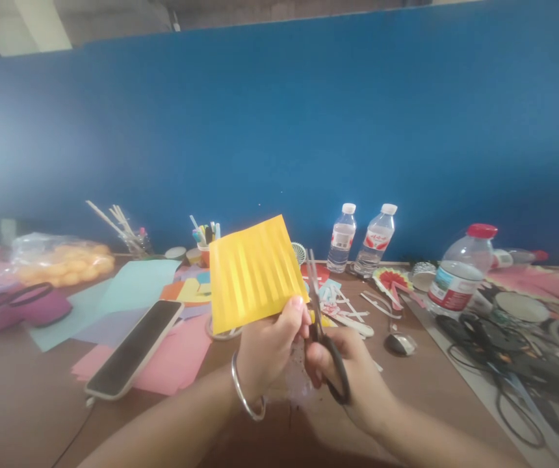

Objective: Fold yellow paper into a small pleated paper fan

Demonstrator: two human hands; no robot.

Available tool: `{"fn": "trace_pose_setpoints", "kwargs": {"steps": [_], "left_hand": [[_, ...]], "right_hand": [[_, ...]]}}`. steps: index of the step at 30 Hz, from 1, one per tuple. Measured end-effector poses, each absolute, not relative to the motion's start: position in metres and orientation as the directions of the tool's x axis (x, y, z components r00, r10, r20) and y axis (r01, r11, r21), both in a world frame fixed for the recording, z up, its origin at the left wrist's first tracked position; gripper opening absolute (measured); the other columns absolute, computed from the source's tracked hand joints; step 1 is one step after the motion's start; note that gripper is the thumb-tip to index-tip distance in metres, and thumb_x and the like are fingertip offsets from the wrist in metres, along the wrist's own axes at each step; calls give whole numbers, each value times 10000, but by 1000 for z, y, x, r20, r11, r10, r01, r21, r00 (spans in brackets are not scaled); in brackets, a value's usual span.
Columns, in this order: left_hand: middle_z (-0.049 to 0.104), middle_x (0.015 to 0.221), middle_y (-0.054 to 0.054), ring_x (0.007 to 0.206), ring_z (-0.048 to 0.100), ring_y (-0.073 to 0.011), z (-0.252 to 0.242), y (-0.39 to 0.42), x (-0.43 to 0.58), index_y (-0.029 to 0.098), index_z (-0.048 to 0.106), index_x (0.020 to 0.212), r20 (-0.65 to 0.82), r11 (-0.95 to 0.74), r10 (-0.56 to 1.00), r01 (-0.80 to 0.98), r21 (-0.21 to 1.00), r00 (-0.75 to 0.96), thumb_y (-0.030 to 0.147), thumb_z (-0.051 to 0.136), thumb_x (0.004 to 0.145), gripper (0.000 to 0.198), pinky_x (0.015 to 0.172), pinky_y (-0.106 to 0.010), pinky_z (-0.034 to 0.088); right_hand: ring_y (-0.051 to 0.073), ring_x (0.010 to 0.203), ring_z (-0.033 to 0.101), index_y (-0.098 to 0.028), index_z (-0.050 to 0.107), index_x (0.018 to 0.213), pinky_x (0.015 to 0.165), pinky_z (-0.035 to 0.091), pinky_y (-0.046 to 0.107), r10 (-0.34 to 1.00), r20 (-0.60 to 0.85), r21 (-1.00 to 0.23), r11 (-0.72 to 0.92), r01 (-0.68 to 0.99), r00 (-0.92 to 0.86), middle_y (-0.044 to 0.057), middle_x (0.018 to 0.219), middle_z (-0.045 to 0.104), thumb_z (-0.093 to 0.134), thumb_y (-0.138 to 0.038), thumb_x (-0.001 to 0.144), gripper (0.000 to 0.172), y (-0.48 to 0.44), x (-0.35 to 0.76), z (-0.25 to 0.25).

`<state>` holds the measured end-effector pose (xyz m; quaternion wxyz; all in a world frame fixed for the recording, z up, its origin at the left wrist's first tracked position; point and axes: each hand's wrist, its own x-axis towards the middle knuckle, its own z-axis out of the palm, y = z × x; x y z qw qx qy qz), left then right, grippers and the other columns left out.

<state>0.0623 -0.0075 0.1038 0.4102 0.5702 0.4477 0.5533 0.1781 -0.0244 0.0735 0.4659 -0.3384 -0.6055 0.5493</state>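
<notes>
A square of yellow paper (257, 270) with parallel creases is held up in front of me, tilted, over the table. My left hand (274, 335) pinches its lower right corner between thumb and fingers. Black-handled scissors (340, 374) are in my right hand (350, 370), which is closed around the handles. Their blades point up, close beside the paper's right edge and slightly apart. Whether the blades touch the paper, I cannot tell. A silver bracelet circles my left wrist.
A phone (136, 351) lies on pink paper (177, 357) at left. Two water bottles (342, 240) stand by the blue partition (279, 130). A larger red-capped bottle (462, 273) stands right, near tangled black cables (508, 364). Paper strips (350, 305) lie beyond the scissors. A bag of orange balls (62, 260) sits far left.
</notes>
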Motion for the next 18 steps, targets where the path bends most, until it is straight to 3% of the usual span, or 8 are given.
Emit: {"fn": "trace_pose_setpoints", "kwargs": {"steps": [5, 8, 11, 16, 18], "left_hand": [[515, 466, 28, 474, 508, -94, 113, 0, 54, 187, 456, 446, 286, -294, 950, 50, 955, 125, 237, 452, 742, 300, 503, -190, 437], [633, 629, -17, 619, 586, -165, 128, 10, 38, 187, 587, 560, 143, -240, 882, 166, 957, 448, 123, 528, 586, 90, 518, -217, 471], [671, 796, -28, 766, 602, -227, 141, 19, 19, 207, 660, 785, -87, -200, 606, 258, 945, 791, 82, 536, 501, 334, 607, -264, 500], [671, 709, 3, 715, 616, -222, 141, 22, 4, 211, 666, 786, -271, -98, 476, 356, 929, 837, 108, 539, 495, 334, 612, -278, 507], [654, 583, 10, 598, 615, -220, 135, 25, 0, 207, 670, 664, -176, -135, 607, 319, 938, 775, 107, 587, 435, 264, 499, -261, 500]], "right_hand": [[104, 520, 403, -146, 554, 765, 466, 296, 217, 956, 214, -948, 153, -279, -202, 27, 652, 522, 394, -503, 791, 392, -7, 188, 78], [133, 574, 449, -163, 577, 835, 512, 339, 235, 964, 262, -932, 240, -271, -48, 41, 703, 555, 516, -458, 725, 321, 9, 206, 92], [125, 558, 454, -147, 594, 805, 525, 340, 243, 963, 244, -923, 194, -333, -114, 39, 678, 556, 530, -435, 715, 308, 21, 223, 100], [76, 458, 368, -136, 561, 672, 462, 255, 214, 952, 144, -972, 86, -219, -269, -37, 479, 466, 600, -254, 669, 125, 22, 221, 98], [69, 448, 347, -139, 545, 630, 455, 237, 212, 959, 136, -977, 88, -194, -248, -56, 452, 431, 595, -213, 653, 92, 20, 217, 96]]}}
